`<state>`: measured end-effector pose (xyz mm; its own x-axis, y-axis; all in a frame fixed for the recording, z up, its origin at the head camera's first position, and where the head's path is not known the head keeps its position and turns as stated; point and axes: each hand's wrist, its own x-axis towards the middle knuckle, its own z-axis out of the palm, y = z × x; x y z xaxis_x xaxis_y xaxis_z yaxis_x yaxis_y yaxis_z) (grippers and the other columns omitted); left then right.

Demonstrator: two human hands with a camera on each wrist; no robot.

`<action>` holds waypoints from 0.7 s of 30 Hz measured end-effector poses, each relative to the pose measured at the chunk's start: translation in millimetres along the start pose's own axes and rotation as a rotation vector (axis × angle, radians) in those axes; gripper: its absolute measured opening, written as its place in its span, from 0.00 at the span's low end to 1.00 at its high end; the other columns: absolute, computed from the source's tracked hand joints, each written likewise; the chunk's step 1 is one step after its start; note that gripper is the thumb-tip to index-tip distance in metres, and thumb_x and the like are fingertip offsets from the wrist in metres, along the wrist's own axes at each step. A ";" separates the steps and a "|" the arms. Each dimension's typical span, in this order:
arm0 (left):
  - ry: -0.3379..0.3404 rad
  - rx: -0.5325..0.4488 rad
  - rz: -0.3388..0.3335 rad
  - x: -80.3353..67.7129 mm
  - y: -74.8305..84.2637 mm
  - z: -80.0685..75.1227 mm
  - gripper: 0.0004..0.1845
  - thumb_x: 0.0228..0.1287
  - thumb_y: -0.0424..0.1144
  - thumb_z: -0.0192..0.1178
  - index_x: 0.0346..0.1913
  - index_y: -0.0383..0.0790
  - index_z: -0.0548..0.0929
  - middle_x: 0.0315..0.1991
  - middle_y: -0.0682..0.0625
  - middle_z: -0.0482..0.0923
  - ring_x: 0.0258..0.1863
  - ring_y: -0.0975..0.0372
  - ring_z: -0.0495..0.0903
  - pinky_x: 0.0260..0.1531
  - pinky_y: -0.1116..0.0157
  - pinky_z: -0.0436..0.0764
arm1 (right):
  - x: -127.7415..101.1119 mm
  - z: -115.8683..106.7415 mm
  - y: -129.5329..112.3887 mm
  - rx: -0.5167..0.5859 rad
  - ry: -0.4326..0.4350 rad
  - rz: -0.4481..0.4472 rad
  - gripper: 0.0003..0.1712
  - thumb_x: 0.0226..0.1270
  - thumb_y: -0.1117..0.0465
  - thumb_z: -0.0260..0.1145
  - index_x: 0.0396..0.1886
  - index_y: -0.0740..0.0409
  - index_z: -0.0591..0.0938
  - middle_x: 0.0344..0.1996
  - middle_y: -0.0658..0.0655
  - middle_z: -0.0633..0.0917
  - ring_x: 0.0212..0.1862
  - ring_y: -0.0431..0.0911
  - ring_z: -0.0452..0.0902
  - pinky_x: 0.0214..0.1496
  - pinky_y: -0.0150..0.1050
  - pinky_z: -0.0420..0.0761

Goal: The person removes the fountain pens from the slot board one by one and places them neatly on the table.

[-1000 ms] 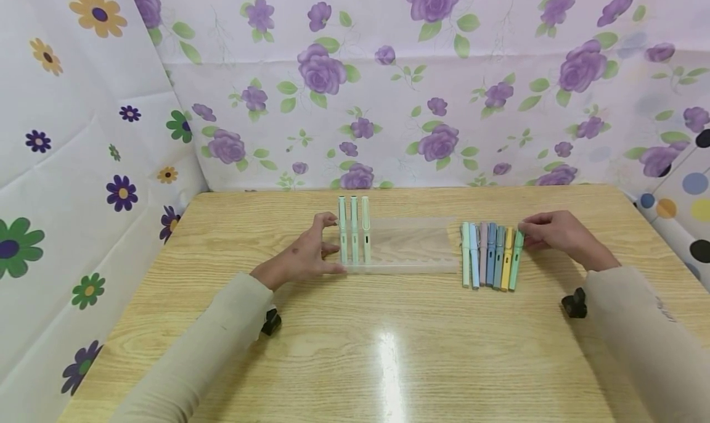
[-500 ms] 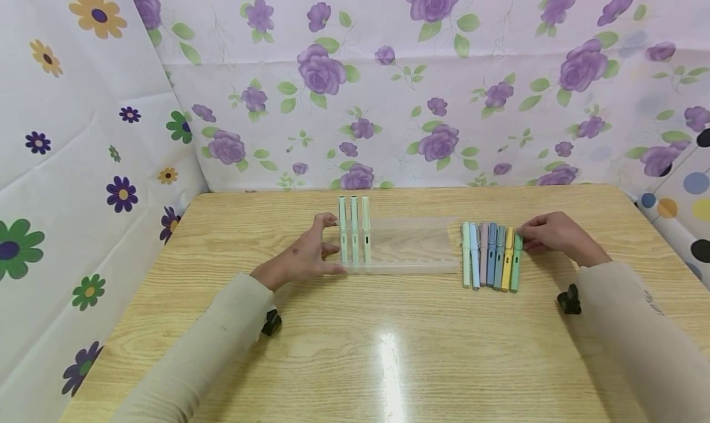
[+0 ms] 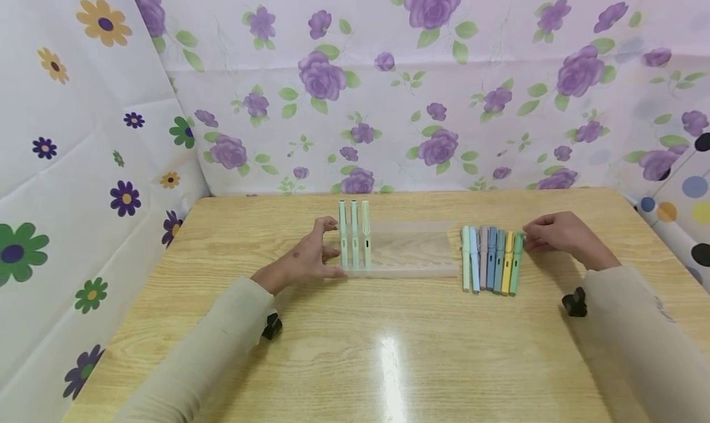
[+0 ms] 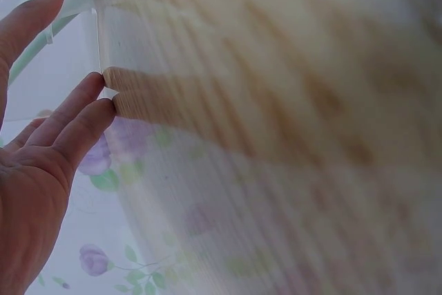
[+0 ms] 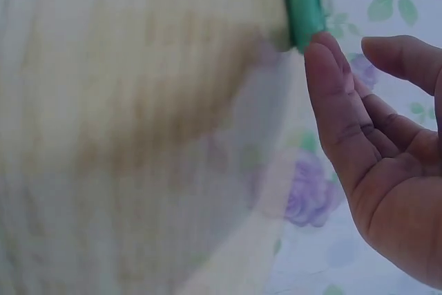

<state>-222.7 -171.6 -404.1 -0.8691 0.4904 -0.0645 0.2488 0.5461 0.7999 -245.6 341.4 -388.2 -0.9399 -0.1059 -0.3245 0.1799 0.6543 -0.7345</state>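
You look down on a wooden table (image 3: pixel 388 349), pale yellow with a clear grain, its top glossy enough to throw a bright streak of light (image 3: pixel 390 367) near your edge. Behind it hangs a white cloth (image 3: pixel 444 71) printed with purple roses and green leaves, creased across its width. To your left stands another sheet (image 3: pixel 66 164) with scattered flowers in yellow, purple and green. At the far right a dotted fabric (image 3: pixel 688 201) shows beside the table's corner.

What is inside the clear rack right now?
Three pale green pens stand upright at the left end of the rack; the other slots look vacant. The left hand touches that end. The pens' bottom tips are hard to make out.
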 end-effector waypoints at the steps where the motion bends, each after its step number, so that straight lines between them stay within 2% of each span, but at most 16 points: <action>1: 0.002 0.004 0.005 0.0 -0.5 0.3 0.52 0.56 0.38 0.76 0.72 0.48 0.47 0.76 0.42 0.49 0.62 0.50 0.77 0.57 0.52 0.78 | -0.8 -1.2 -1.0 0.000 0.006 -0.010 0.33 0.79 0.52 0.55 0.64 0.81 0.68 0.43 0.64 0.86 0.42 0.48 0.86 0.46 0.44 0.85; 9: 0.005 -0.001 -0.002 -0.3 -2.5 3.0 0.52 0.56 0.38 0.76 0.72 0.48 0.48 0.76 0.42 0.49 0.62 0.50 0.76 0.56 0.53 0.79 | -5.6 0.7 -27.1 0.005 0.048 -0.102 0.33 0.80 0.51 0.55 0.65 0.78 0.69 0.53 0.72 0.81 0.48 0.52 0.85 0.50 0.44 0.84; 17: 0.002 0.003 0.014 -0.2 -2.4 2.9 0.52 0.56 0.39 0.76 0.72 0.47 0.47 0.77 0.40 0.48 0.62 0.49 0.76 0.57 0.52 0.78 | -7.3 16.2 -62.1 0.050 0.059 -0.148 0.31 0.79 0.52 0.58 0.64 0.76 0.70 0.51 0.69 0.83 0.49 0.52 0.85 0.54 0.45 0.82; 21: 0.005 0.011 0.016 0.1 0.0 1.4 0.52 0.56 0.38 0.76 0.72 0.47 0.47 0.76 0.40 0.48 0.62 0.49 0.77 0.56 0.53 0.79 | -7.2 22.2 -78.7 0.045 0.059 -0.173 0.31 0.78 0.49 0.58 0.64 0.72 0.71 0.53 0.68 0.82 0.48 0.46 0.85 0.53 0.41 0.83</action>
<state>-222.1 -170.6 -404.9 -0.8669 0.4960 -0.0491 0.2673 0.5459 0.7940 -246.5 274.1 -341.2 -0.9731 -0.1687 -0.1568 0.0259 0.5962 -0.8024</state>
